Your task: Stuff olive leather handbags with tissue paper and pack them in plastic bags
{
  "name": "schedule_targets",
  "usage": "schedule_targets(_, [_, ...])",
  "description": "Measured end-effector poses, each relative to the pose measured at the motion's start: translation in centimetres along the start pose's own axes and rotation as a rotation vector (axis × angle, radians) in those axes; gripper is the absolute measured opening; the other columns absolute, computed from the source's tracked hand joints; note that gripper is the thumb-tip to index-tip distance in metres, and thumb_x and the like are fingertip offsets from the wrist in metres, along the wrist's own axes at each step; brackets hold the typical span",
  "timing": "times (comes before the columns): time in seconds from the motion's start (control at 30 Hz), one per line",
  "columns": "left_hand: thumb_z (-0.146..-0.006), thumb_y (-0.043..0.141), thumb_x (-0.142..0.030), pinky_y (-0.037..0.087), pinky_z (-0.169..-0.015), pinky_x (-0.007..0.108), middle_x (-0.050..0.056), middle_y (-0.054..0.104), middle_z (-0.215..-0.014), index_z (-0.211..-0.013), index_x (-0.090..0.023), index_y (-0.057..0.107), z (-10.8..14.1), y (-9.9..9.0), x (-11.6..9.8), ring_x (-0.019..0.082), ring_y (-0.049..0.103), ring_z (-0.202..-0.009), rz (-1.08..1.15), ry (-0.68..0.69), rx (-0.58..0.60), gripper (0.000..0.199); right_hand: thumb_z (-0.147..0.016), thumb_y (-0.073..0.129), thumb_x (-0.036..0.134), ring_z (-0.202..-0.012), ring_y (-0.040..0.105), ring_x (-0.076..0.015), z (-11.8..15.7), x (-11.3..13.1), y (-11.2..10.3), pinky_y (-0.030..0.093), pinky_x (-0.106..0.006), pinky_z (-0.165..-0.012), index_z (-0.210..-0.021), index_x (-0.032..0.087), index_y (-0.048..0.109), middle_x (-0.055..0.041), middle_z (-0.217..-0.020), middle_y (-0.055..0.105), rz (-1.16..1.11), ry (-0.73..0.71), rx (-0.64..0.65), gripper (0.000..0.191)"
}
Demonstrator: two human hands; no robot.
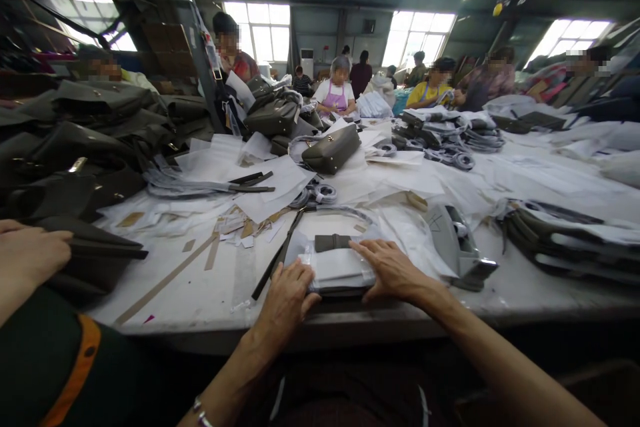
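You seem to be smoothing the one plastic-and-paper-wrapped packet (340, 265) at lower centre, and the next move likely calls for even pressure. Your right hand's (393, 270) grip is spread, unclenched, at its right end; your left hand (290, 290) curls at the other, pinching or not, you cannot tell. Count one tape dispenser (453, 247), centre right.

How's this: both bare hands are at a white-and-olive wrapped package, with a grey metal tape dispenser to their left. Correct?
No: the head view shows the grey metal tape dispenser right of the bare left hand and bare right hand. The rest holds.
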State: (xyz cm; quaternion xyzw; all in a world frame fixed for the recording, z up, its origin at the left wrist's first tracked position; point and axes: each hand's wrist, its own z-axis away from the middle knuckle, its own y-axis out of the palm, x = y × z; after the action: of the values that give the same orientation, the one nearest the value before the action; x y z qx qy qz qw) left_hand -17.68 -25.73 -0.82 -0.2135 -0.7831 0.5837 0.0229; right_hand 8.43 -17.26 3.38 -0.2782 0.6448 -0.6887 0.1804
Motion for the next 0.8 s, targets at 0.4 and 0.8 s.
schedule_targets(0.4, [-0.084, 0.066, -0.052, 0.025, -0.115, 0.057, 0.018, 0.046, -0.146, -0.139, -0.013, 0.040, -5.6, 0.2, -3.4, 0.033, 0.038, -0.138, -0.003, 0.241, 0.118, 0.072, -0.058, 0.082, 0.058, -0.125, 0.048, -0.0369, 0.7, 0.2, 0.3, 0.035, -0.052, -0.104, -0.147, 0.018, 0.039, -0.0185, -0.140, 0.051, -0.101, -0.021, -0.092, 0.107])
schedule_targets(0.8, [-0.083, 0.068, -0.048, 0.039, -0.104, 0.041, 0.009, 0.055, -0.126, -0.141, -0.023, 0.040, -5.7, 1.0, -3.6, 0.027, 0.051, -0.116, 0.027, 0.278, 0.085, 0.068, -0.073, 0.078, 0.034, -0.104, 0.062, -0.0310, 2.1, -1.2, 4.0, 0.048, -0.047, -0.091, -0.123, 0.023, 0.060, -0.0110, -0.115, 0.067, -0.189, -0.054, -0.355, 0.055])
